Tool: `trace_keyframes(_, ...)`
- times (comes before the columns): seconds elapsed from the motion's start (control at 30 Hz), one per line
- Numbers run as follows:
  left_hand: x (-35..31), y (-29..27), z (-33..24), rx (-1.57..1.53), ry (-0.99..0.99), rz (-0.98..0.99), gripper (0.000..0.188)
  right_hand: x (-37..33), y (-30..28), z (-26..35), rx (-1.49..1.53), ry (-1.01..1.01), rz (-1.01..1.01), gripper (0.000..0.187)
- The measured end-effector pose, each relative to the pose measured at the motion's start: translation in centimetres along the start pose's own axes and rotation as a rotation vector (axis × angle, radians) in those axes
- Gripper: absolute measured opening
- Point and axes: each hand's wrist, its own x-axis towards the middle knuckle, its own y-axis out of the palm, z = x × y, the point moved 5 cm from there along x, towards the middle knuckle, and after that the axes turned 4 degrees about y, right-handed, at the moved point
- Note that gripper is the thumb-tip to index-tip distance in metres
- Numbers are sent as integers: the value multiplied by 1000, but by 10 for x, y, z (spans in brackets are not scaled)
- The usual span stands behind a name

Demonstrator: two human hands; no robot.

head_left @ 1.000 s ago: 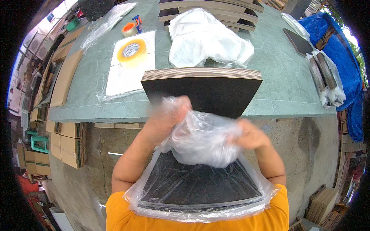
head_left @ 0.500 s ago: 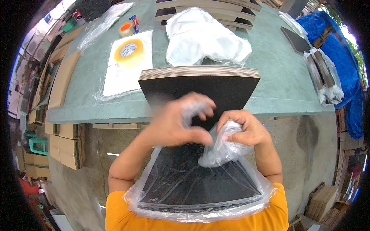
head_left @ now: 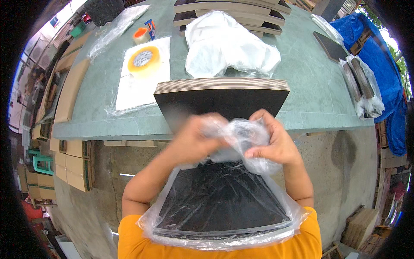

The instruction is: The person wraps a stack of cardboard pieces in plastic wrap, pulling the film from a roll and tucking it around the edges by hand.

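Loosely bagged, bunched mid-frame

At the lower centre of the frame, a clear bag [head_left: 220,244] encloses a black board [head_left: 220,196]. Above it, mid-frame, the right hand [head_left: 277,144] grips bunched plastic [head_left: 248,131]; the left hand [head_left: 194,140], blurred, touches it too, though whether it grasps I cannot tell. At the right, another bag [head_left: 371,108] holds dark boards [head_left: 362,77]. Upper left, a tape roll [head_left: 152,57] lies on white sheeting [head_left: 133,93].

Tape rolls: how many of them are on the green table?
2: a yellow tape roll on the white packet, and an orange-cored tape roll beyond it. Others may be hidden.
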Motion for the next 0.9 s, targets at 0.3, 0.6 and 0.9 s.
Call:
trace_keyframes(0.3,-9,-13,4,-155,-160,367,29,-3,-53,-12,712,-138,-182,22)
trace_keyframes(0.6,-39,-9,-25,338,-111,800,12,-40,-26,-31,-1312,531,355,21)
trace_keyframes(0.9,-42,4,-50,932,441,496,14,-44,-21,-1,-1000,342,559,34)
